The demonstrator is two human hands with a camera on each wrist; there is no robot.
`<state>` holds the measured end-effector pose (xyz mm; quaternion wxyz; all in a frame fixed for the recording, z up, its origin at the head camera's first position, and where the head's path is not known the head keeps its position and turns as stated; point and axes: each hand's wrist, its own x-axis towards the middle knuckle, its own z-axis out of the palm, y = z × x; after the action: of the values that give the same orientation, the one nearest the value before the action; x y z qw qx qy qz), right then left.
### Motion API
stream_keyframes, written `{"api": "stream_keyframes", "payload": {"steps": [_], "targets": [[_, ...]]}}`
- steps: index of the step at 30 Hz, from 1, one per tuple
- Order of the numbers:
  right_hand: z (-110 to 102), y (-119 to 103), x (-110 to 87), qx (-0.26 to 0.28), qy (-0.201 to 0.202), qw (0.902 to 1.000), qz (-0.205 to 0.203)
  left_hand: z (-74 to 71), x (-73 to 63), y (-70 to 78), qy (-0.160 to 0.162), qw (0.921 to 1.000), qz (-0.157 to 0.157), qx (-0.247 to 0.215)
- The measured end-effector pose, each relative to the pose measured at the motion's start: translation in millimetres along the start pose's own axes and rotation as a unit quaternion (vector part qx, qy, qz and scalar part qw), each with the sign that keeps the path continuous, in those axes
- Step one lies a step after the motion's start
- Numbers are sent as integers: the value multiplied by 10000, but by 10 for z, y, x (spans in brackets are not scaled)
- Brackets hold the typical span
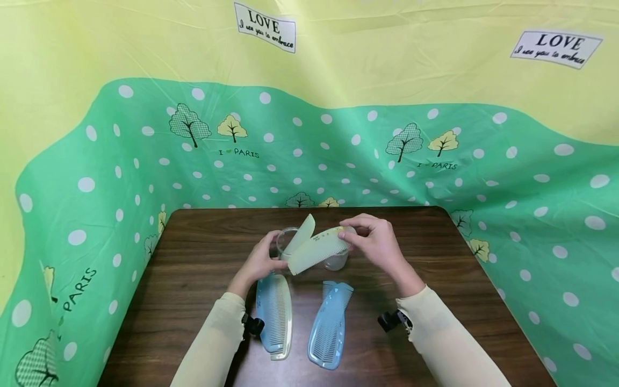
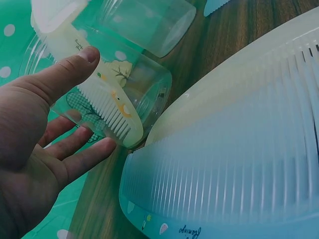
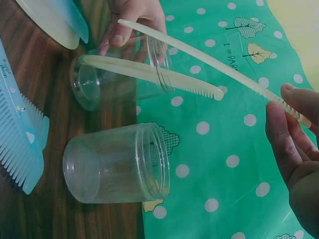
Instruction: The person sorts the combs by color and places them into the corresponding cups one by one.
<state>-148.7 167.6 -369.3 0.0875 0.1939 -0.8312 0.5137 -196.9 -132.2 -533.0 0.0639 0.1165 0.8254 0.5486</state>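
My left hand (image 1: 260,259) holds a clear plastic jar (image 3: 82,92), thumb and fingers spread around its side. Inside that jar a pale yellow comb (image 3: 149,74) leans with its upper end sticking out past the rim. A second pale yellow comb (image 1: 316,250), printed with small yellow figures, is pinched by one end between the thumb and fingers of my right hand (image 1: 379,242). It slants down to the left over the table, its free end close to the left hand. Just right of the held jar stands another clear jar (image 3: 114,164), partly hidden behind this comb in the head view.
Near the left forearm, a blue comb (image 1: 271,317) lies overlapping a pale comb (image 1: 288,328) on the dark wooden table (image 1: 208,231). Blue combs (image 1: 329,333) lie crossed between the forearms. A green and yellow printed cloth (image 1: 290,156) surrounds the table's back and sides.
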Motion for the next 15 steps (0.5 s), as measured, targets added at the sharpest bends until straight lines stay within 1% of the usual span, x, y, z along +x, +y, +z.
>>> {"api": "stream_keyframes", "payload": {"steps": [1,6,15], "targets": [[0,-60,2,-22,65,10000,-31,-2,-2,4,4,10000,-4,-3],[8,-95,29,-40,320,9993,-187,-10,-8,21,-10,10000,18,-52],[2,-136,75,-29,585,9981,-171,-10,-23,28,-3,10000,-30,-21]]}}
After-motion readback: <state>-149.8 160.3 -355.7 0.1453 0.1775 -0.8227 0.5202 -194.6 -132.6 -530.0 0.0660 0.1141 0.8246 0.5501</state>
